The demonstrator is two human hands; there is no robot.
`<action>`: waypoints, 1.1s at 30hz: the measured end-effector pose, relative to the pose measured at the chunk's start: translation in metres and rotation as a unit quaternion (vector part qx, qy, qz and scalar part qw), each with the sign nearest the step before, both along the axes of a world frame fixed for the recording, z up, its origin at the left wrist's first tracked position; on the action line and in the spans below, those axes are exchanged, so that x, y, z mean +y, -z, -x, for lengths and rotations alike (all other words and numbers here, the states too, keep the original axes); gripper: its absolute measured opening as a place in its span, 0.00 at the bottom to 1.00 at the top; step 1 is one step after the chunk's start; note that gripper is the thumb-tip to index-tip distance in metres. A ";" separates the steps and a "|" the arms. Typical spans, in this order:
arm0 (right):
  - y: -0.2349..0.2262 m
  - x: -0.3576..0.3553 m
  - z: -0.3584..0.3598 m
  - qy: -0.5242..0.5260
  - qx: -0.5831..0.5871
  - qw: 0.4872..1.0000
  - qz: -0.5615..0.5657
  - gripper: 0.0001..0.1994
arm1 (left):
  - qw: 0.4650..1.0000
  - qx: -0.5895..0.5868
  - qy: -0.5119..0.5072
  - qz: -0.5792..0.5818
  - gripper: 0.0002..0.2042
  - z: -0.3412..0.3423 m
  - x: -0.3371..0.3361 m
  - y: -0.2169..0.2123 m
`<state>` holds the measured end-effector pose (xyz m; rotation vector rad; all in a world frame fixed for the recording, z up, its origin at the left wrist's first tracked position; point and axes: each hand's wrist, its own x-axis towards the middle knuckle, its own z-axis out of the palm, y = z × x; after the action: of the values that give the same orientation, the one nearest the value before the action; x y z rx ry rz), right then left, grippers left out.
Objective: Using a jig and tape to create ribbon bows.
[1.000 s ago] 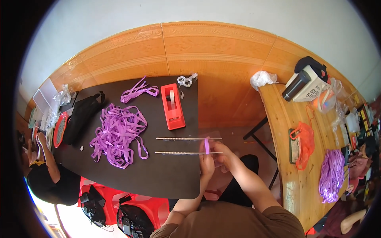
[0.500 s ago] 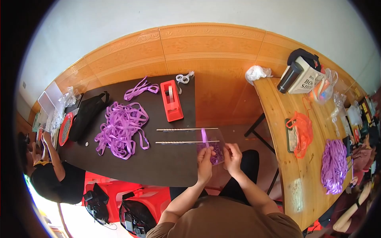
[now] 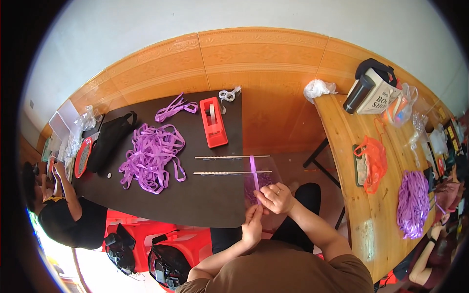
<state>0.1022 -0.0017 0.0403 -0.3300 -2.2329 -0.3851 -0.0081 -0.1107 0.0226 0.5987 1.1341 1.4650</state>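
Note:
Two twisted metal rods (image 3: 210, 173) lie parallel on the dark table, their right ends jutting past its edge. A narrow purple ribbon (image 3: 255, 181) runs across both rods and down to my hands. My right hand (image 3: 276, 198) pinches the ribbon just below the nearer rod. Lower and closer to my body, my left hand (image 3: 252, 225) has its fingertips closed around the ribbon's lower part. Beneath the rod ends is a clear plastic container (image 3: 274, 175) with purple pieces inside, partly hidden by my hands.
On the dark table (image 3: 210, 205) lie a heap of purple ribbon (image 3: 152, 158), a smaller bunch (image 3: 176, 108), a red tape dispenser (image 3: 213, 122) and white-handled scissors (image 3: 226, 95). A wooden table (image 3: 337, 146) at right bears a purple ribbon bundle (image 3: 413, 205). A co-worker (image 3: 73, 219) sits far left.
My right hand has moved left onto the ribbon below the rods. My left hand has shifted down toward my body, and the ribbon between rods and hands now shows longer.

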 end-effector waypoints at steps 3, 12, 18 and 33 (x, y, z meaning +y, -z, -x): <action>-0.005 -0.003 0.005 0.000 0.007 1.000 -0.029 0.16 | 0.998 0.048 0.025 -0.013 0.09 0.007 -0.009 0.000; -0.024 -0.005 0.015 0.008 0.047 0.999 0.004 0.16 | 0.988 -0.135 0.067 -0.022 0.06 0.011 -0.017 -0.011; -0.060 0.004 0.028 -0.022 0.114 0.984 0.132 0.16 | 0.995 0.003 0.100 0.007 0.12 0.027 -0.013 0.033; -0.057 0.144 0.038 -0.089 0.114 0.590 0.794 0.08 | 0.998 -0.038 -0.035 -0.032 0.14 -0.003 0.090 0.029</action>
<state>0.0645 0.1425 0.0971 -0.9350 -1.6574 1.8113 -0.0046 -0.0205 -0.0066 0.5484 1.0601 1.5761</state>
